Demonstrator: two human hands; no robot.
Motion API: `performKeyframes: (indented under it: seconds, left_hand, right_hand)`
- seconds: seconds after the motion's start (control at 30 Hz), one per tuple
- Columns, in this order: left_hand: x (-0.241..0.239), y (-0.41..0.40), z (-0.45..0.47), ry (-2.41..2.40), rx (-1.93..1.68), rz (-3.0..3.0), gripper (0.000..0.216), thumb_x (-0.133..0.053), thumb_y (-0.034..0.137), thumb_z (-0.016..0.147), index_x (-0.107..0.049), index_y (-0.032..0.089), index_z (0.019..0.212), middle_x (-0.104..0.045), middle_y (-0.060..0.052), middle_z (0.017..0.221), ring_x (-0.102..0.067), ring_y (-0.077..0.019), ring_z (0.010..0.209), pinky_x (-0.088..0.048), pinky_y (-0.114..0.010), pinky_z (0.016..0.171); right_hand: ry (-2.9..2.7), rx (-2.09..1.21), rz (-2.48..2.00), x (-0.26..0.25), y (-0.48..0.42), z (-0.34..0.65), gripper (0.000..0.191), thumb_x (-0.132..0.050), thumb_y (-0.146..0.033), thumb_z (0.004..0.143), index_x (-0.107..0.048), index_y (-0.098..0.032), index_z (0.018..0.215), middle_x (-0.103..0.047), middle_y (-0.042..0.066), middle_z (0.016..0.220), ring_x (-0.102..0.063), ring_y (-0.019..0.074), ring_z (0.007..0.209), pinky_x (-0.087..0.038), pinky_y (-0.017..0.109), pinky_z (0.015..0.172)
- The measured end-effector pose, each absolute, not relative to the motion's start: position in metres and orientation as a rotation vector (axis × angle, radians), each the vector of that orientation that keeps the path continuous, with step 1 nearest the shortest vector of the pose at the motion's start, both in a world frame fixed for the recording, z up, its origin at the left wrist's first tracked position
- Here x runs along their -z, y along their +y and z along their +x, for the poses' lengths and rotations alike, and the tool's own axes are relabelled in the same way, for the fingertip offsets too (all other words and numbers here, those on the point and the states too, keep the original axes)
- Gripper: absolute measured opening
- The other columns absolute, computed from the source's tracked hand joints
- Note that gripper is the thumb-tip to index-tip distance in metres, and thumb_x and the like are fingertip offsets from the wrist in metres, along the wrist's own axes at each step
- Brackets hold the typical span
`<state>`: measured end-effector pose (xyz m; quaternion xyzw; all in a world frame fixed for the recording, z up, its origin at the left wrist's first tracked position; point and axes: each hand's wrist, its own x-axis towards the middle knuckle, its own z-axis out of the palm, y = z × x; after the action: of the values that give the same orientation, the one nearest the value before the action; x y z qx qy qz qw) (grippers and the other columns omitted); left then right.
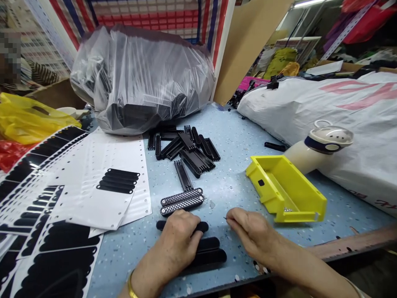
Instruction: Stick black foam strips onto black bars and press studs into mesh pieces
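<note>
My left hand (178,240) is closed around a black round-ended bar (202,227), whose two ends stick out past the fingers. More black round-ended bars (214,256) lie side by side below it, partly hidden by that hand. To its right, my right hand (249,229) hovers over the table in a pinch. A tiny dark tip pokes out between thumb and finger, too small to name. Just beyond my left hand lie two black bars with a crosshatched face (182,202), side by side. A slotted black piece (183,176) points away from them.
A heap of black slotted and crosshatched pieces (192,147) lies farther back. The yellow bin (297,186) at right holds small shiny bits. Behind it are a cream bottle (300,155) and a white sack (288,101). White sheets with black stickers (118,181) spread leftward; a plastic-wrapped bundle (145,74) stands behind.
</note>
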<state>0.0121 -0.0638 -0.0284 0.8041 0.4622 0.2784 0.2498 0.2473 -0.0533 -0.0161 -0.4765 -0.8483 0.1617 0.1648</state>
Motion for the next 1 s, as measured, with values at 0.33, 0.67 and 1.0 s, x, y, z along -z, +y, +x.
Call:
performKeyframes:
  seconds: [0.33,0.67,1.0]
  left_hand:
    - [0.032,-0.065,0.013,1.238,-0.848,2.225,0.015,-0.052,0.008,0.078,-0.065,0.016,0.077,-0.067,-0.008,0.072,-0.062,-0.0239,0.068,-0.05,-0.038,0.064]
    - [0.032,-0.065,0.014,1.236,-0.857,2.198,0.015,-0.055,0.005,0.076,-0.062,0.018,0.076,-0.067,-0.007,0.073,-0.061,-0.0231,0.07,-0.05,-0.037,0.066]
    - [0.036,-0.067,0.015,1.253,-0.864,2.184,0.014,-0.053,0.006,0.078,-0.06,0.017,0.074,-0.063,-0.006,0.071,-0.058,-0.0216,0.069,-0.048,-0.037,0.067]
  right_hand:
    - [-2.377,-0.699,-1.1,0.01,-0.043,0.221,0.023,-0.052,-0.014,0.09,-0.07,-0.02,0.078,-0.053,-0.002,0.063,-0.051,0.0106,0.055,-0.038,0.022,0.053]
    - [-2.305,-0.441,-1.076,0.016,-0.05,0.216,0.021,-0.046,-0.01,0.089,-0.063,-0.021,0.097,-0.064,0.007,0.088,-0.062,0.0194,0.083,-0.051,0.032,0.076]
    - [-2.529,-0.485,-1.025,0.014,-0.039,0.206,0.029,-0.042,-0.008,0.091,-0.065,-0.018,0.077,-0.045,-0.001,0.064,-0.045,0.014,0.059,-0.036,0.027,0.054]
